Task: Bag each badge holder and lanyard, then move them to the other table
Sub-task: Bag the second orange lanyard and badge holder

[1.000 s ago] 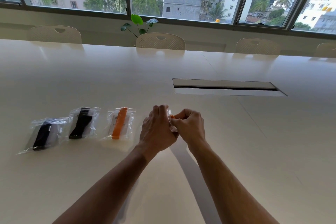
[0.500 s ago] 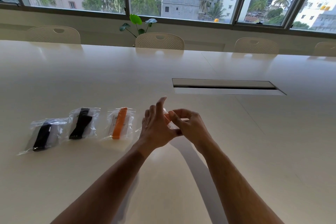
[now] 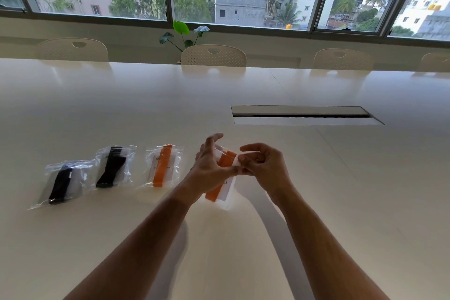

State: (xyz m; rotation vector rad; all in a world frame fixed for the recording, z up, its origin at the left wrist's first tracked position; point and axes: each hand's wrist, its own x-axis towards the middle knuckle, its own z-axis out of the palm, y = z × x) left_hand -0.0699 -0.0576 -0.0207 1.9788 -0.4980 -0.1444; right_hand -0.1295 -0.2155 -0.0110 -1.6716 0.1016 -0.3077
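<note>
Three filled bags, one with an orange strap [image 3: 162,168] and two with black straps [image 3: 112,167] [image 3: 63,184], lie in a row left of the hands, while the table [image 3: 365,190] to the right is bare up to the long slot [image 3: 304,115].

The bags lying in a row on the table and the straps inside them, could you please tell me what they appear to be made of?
The bags look like thin clear plastic film, glossy: they crinkle, catch highlights and show their contents. The black straps and the orange strap look like flat woven fabric with a matte finish, though the weave is too small to confirm. The table looks like smooth cream laminate with a soft sheen.
</note>
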